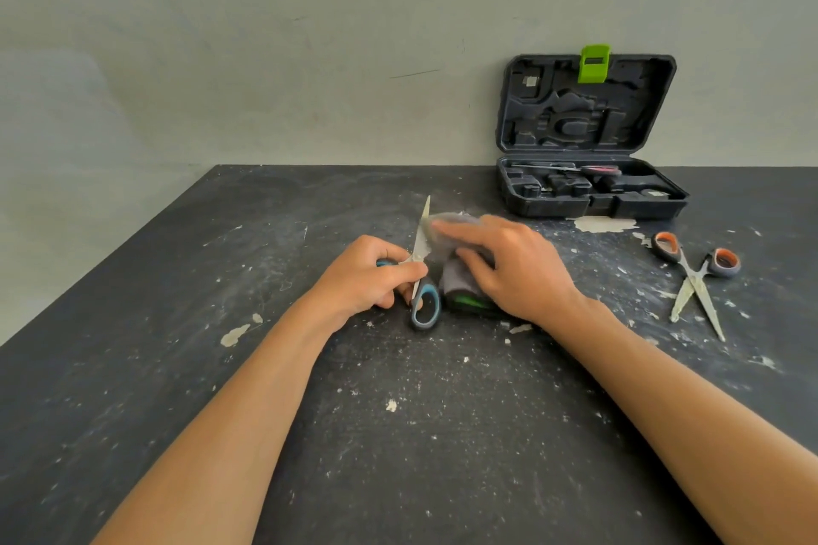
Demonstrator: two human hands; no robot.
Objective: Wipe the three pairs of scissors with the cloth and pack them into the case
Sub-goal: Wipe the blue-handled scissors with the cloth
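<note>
My left hand (372, 277) grips the blue-handled scissors (423, 305) by the handles, blade tip pointing away from me. My right hand (509, 266) holds the grey cloth (460, 283), which has a green edge, and presses it against the blade with its fingers. Orange-handled scissors (695, 279) lie open on the table at the right, blades smeared with pale residue. The dark case (588, 199) stands open at the back right, lid leaning on the wall. Red-handled scissors (588, 169) lie in its tray.
The dark table (398, 434) is dusty, with pale flakes and a larger patch of residue (604, 224) in front of the case. A green latch (594, 63) tops the case lid. The grey wall runs along the table's far edge.
</note>
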